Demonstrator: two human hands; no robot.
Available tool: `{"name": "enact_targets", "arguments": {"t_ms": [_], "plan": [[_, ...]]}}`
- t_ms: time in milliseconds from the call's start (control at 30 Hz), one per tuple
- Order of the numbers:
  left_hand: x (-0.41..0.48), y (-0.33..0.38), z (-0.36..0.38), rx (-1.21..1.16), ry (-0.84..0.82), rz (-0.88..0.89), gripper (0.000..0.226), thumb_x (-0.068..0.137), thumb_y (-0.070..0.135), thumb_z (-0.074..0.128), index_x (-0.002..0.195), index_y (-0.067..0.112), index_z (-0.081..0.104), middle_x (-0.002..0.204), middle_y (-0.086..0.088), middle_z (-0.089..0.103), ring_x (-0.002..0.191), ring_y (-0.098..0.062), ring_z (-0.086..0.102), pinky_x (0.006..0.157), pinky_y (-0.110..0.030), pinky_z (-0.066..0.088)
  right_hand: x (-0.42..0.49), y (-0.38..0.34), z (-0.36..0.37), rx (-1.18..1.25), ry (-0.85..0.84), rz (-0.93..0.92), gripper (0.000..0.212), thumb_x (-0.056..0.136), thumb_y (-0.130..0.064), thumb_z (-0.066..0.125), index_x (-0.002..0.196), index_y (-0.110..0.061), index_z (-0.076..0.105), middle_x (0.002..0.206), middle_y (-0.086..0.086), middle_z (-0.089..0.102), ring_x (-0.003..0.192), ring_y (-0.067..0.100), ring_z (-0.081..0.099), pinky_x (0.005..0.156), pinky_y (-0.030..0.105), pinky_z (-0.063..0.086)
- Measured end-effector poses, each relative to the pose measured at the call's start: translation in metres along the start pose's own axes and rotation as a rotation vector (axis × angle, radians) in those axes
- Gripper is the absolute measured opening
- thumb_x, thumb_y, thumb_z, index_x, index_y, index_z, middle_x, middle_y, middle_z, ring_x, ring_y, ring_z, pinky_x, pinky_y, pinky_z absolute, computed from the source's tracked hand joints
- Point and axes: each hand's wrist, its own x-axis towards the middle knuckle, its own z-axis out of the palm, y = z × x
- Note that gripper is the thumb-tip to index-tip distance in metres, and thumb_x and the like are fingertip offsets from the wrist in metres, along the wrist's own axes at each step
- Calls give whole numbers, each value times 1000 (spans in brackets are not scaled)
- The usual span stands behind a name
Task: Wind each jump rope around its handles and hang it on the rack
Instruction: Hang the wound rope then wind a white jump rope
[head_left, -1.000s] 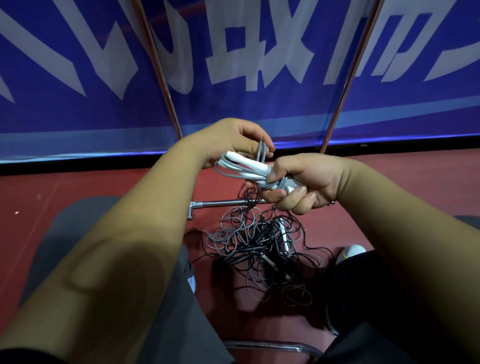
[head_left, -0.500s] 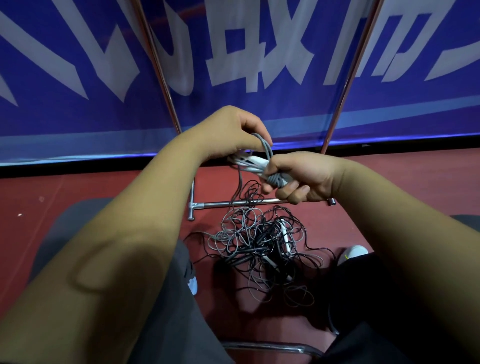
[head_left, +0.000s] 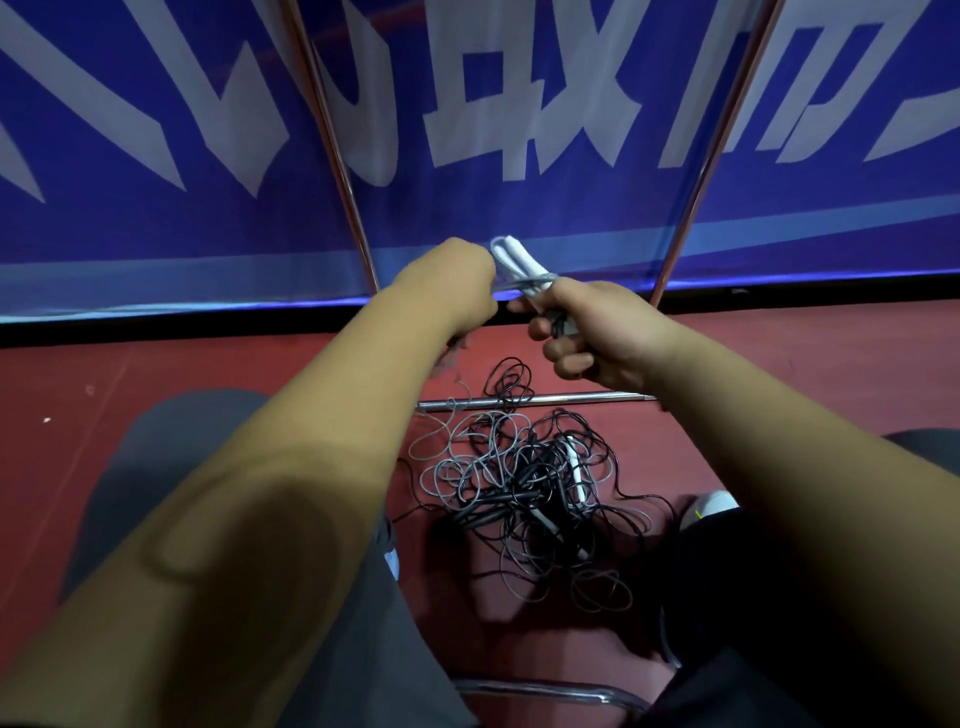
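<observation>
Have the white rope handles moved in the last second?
Yes. The white handles tilted upward, away from the rack's floor bar; their tips now overlap the blue banner.

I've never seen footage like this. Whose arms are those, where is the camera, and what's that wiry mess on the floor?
No machine here: a person wears a camera on the head, so you look down along their arms. The right hand grips two white jump-rope handles together. The left hand pulls the grey cord taut across them. Below, on the red floor, lies a tangle of more jump ropes, grey and black. The slanted metal poles are probably the rack, before a blue banner.
</observation>
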Motion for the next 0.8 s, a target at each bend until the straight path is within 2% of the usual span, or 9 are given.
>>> {"name": "enact_targets", "arguments": {"t_ms": [67, 167, 233, 333, 467, 600, 700, 767, 800], "plan": [[3, 1, 2, -340, -52, -93, 18, 103, 10, 49, 97, 4, 64, 75, -10, 76, 61, -30, 75, 57, -36, 62, -1, -4, 0, 55, -32, -23, 29, 108, -31, 52, 122, -9, 63, 74, 0, 44, 64, 13, 11, 40, 19, 18], [-2, 5, -9, -784, -100, -131, 22, 111, 22, 54, 104, 3, 63, 88, -19, 77, 64, -30, 79, 49, -30, 61, 0, -9, -7, 127, -36, -52, 58, 103, -64, 56, 128, -12, 62, 74, -2, 45, 60, 9, 14, 39, 18, 21], [-4, 3, -14, -1004, -139, -77, 22, 109, 24, 61, 111, 3, 66, 104, -23, 76, 80, -33, 81, 67, -39, 68, 0, -10, -12, 177, -8, -59, 72, 98, -76, 50, 126, -12, 64, 75, -2, 46, 59, 8, 14, 39, 18, 21], [-5, -5, -19, -1178, -250, 12, 12, 107, 19, 62, 111, 9, 68, 114, -17, 77, 104, -30, 79, 94, -48, 63, 2, -12, -17, 229, 56, -65, 71, 99, -76, 50, 123, -10, 65, 74, -2, 46, 56, 7, 17, 39, 18, 21], [-10, -12, -26, -1222, -377, 93, 15, 108, 10, 58, 119, 13, 67, 125, -10, 77, 118, -24, 74, 102, -37, 59, 2, -13, -20, 256, 108, -79, 51, 102, -63, 60, 112, -13, 65, 75, -1, 45, 53, 7, 19, 38, 18, 21], [-13, -14, -25, -1030, -307, 98, 20, 99, 1, 69, 118, 8, 73, 110, -16, 80, 107, -29, 78, 94, -36, 62, 0, -15, -21, 254, 117, -69, 45, 104, -56, 58, 112, -12, 63, 73, -1, 45, 51, 7, 19, 38, 19, 19], [-14, -5, -21, -709, -91, 7, 15, 98, 0, 66, 104, 11, 75, 93, -17, 80, 78, -27, 81, 63, -35, 64, -1, -14, -19, 226, 85, -57, 48, 103, -58, 58, 114, -12, 64, 73, -1, 44, 52, 7, 18, 36, 19, 19], [-16, 2, -19, -600, 45, -57, 18, 100, 3, 56, 99, 11, 72, 84, -12, 79, 60, -22, 78, 39, -25, 51, -1, -13, -17, 223, 74, -54, 53, 103, -62, 57, 117, -11, 65, 72, -2, 45, 53, 7, 17, 36, 19, 18], [-16, 5, -18, -588, 76, -72, 20, 101, 5, 51, 100, 9, 70, 83, -10, 78, 56, -22, 76, 35, -23, 47, -1, -12, -16, 230, 75, -55, 55, 103, -62, 56, 119, -10, 65, 71, -3, 45, 53, 7, 17, 37, 19, 17]]}}
